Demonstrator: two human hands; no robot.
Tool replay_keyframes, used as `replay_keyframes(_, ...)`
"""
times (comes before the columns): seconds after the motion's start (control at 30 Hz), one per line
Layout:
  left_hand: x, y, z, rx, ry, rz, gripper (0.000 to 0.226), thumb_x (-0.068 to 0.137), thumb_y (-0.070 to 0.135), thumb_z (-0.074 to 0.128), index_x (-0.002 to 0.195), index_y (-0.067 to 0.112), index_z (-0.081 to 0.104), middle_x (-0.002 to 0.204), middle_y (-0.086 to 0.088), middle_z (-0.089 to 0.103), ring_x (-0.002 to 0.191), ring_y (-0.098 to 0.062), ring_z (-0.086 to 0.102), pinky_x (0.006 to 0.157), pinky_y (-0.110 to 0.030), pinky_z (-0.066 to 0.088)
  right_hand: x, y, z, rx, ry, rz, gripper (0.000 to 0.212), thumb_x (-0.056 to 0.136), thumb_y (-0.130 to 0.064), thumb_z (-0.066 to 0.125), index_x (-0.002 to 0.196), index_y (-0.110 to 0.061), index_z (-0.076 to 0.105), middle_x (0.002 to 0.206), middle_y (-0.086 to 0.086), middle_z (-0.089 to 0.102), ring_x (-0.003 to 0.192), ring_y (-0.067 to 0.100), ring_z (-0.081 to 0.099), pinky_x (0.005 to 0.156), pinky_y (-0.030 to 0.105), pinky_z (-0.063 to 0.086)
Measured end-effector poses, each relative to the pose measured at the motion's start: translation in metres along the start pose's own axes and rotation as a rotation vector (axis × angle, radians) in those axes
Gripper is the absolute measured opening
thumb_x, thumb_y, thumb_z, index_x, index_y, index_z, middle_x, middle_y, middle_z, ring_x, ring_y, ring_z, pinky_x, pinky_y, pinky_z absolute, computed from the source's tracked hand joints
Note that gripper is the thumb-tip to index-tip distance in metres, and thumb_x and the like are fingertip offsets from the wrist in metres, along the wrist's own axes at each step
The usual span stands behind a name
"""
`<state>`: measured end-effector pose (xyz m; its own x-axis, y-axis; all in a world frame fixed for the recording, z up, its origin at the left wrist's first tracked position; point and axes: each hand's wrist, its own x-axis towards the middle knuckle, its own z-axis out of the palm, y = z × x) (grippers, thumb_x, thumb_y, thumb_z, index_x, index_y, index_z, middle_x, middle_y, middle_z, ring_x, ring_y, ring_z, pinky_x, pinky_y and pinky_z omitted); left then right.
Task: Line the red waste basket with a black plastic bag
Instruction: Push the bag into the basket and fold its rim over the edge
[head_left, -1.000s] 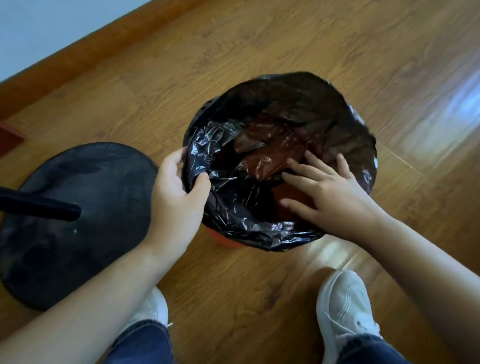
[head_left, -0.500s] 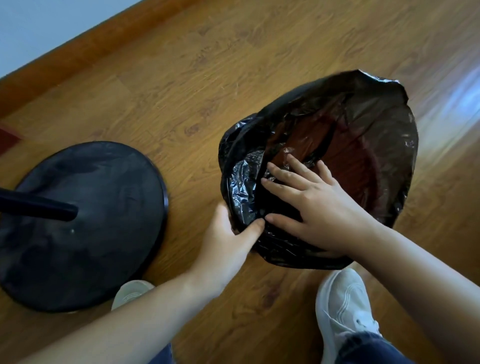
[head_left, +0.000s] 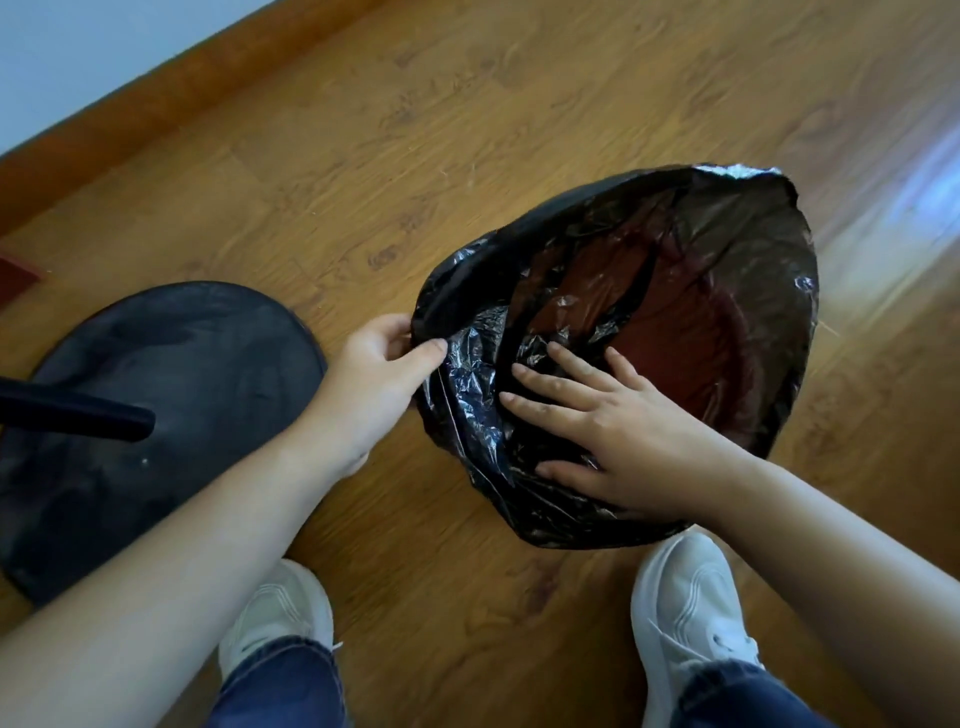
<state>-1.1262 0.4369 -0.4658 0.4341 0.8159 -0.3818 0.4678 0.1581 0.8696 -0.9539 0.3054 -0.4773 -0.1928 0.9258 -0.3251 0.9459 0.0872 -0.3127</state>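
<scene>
Black plastic bag (head_left: 737, 249) draped the red waste basket (head_left: 691, 343). Left hand (head_left: 379, 374) pinched its rim; right hand (head_left: 613, 431) pressed flat, fingers spread. Overstretching risked tearing the film.

The room is bright with soft daylight. A big white-blue shine lies on the floor (head_left: 930, 208) at the right. The black bag (head_left: 467, 364) glints in small spots. The whole picture is a bit blurry, and the wide lens bends the edges.
</scene>
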Motion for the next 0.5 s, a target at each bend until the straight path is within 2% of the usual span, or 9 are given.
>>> replay_keyframes(0.07, -0.004, -0.001, 0.001, 0.019, -0.015, 0.002, 0.011, 0.089, 0.017, 0.056, 0.083, 0.021, 0.065, 0.073, 0.01, 0.07, 0.071, -0.004, 0.064, 0.07, -0.027, 0.049, 0.003, -0.001, 0.003, -0.019, -0.019, -0.039, 0.061, 0.09, -0.05, 0.037, 0.142, -0.038, 0.007, 0.154, -0.012, 0.0, 0.139, 0.016, -0.014, 0.111, 0.049, -0.005)
replay_keyframes(0.17, -0.011, -0.002, 0.001, 0.03, -0.021, -0.005, 0.018, 0.09, 0.019, 0.053, 0.085, 0.003, 0.061, 0.086, -0.022, 0.066, 0.075, -0.028, 0.06, 0.073, -0.038, 0.042, 0.008, -0.001, 0.01, -0.018, -0.045, -0.081, 0.054, 0.092, -0.043, 0.042, 0.141, -0.032, 0.024, 0.154, -0.009, 0.007, 0.14, 0.018, -0.008, 0.111, 0.05, 0.0)
replay_keyframes(0.2, -0.013, -0.003, 0.001, 0.041, -0.012, -0.005, 0.018, 0.09, 0.019, 0.053, 0.085, 0.004, 0.059, 0.084, -0.024, 0.064, 0.073, -0.029, 0.059, 0.071, -0.038, 0.041, 0.01, -0.002, 0.012, -0.01, -0.057, -0.091, 0.05, 0.092, -0.04, 0.043, 0.139, -0.03, 0.03, 0.154, -0.008, 0.01, 0.141, 0.019, -0.006, 0.111, 0.05, 0.002)
replay_keyframes(0.27, -0.015, -0.004, -0.001, 0.079, 0.004, -0.01, 0.015, 0.09, 0.021, 0.053, 0.081, 0.008, 0.056, 0.078, -0.021, 0.062, 0.069, -0.026, 0.056, 0.066, -0.037, 0.041, 0.013, -0.002, 0.018, -0.002, -0.077, -0.101, 0.042, 0.093, -0.037, 0.043, 0.134, -0.029, 0.04, 0.154, -0.007, 0.011, 0.141, 0.02, -0.004, 0.111, 0.049, 0.004)
replay_keyframes(0.4, -0.014, -0.006, -0.011, 0.13, -0.003, -0.038, 0.024, 0.088, 0.019, 0.054, 0.082, -0.003, 0.052, 0.075, -0.017, 0.058, 0.066, -0.021, 0.049, 0.063, -0.035, 0.035, 0.018, 0.005, 0.023, -0.044, -0.086, -0.083, 0.035, 0.094, -0.037, 0.041, 0.129, -0.035, 0.046, 0.153, -0.009, 0.014, 0.141, 0.019, 0.0, 0.111, 0.044, 0.008)
replay_keyframes(0.5, -0.012, -0.007, -0.018, 0.171, 0.018, -0.03, 0.019, 0.086, 0.019, 0.056, 0.079, 0.002, 0.055, 0.07, -0.015, 0.056, 0.063, -0.021, 0.049, 0.063, -0.037, 0.041, 0.022, 0.013, 0.019, -0.086, -0.076, 0.015, 0.034, 0.094, -0.036, 0.039, 0.127, -0.037, 0.048, 0.152, -0.011, 0.018, 0.141, 0.018, 0.005, 0.111, 0.043, 0.013)
